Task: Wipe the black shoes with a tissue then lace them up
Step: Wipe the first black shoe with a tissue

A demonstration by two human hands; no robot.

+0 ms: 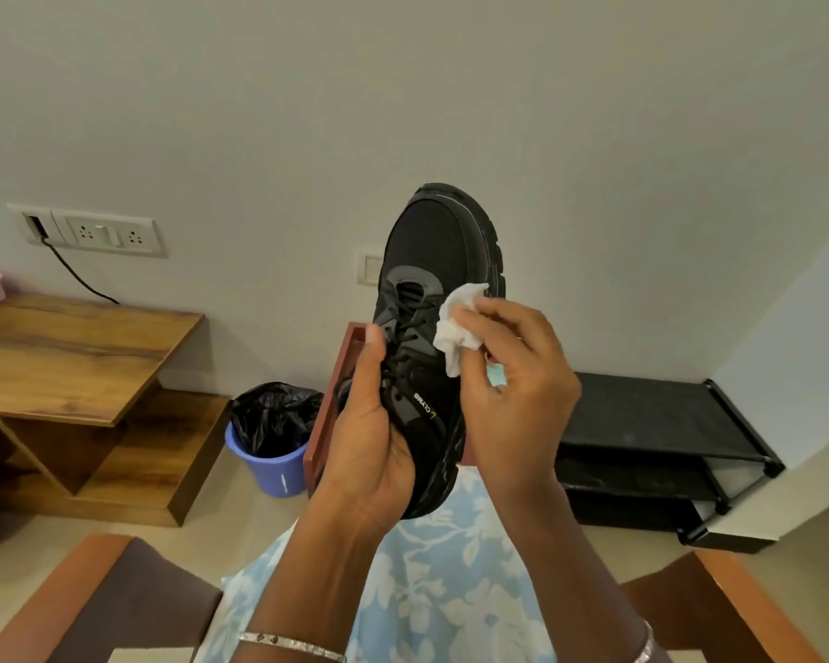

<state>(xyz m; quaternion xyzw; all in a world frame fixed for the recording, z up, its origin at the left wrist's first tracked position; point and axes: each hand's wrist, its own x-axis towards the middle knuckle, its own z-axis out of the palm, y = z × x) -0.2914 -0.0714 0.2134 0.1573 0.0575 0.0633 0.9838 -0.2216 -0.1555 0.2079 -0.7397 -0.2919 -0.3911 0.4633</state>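
Closest to you, your left hand (369,423) holds the black shoe (436,251) up in the air above your lap (451,567), so nothing else carries it. Its thumb lies along the laces (400,337), and the rest of that hand goes behind the shoe, where you can't see it. Keep that hold firm so the shoe does not wobble. Just past it, your right hand (508,390) pinches a crumpled white tissue (458,323) between the thumb and the fingers (479,323), which are bent and close together. The tissue touches the side of the shoe, right beside the laces. I think you are in the wiping part, and the lacing is not yet done. Rub in short strokes from the laces out to the toe, and turn the shoe to reach the sole edge. Fold the tissue to a clean bit when it looks dirty. Farthest off, the toe points up toward the wall (594,136).
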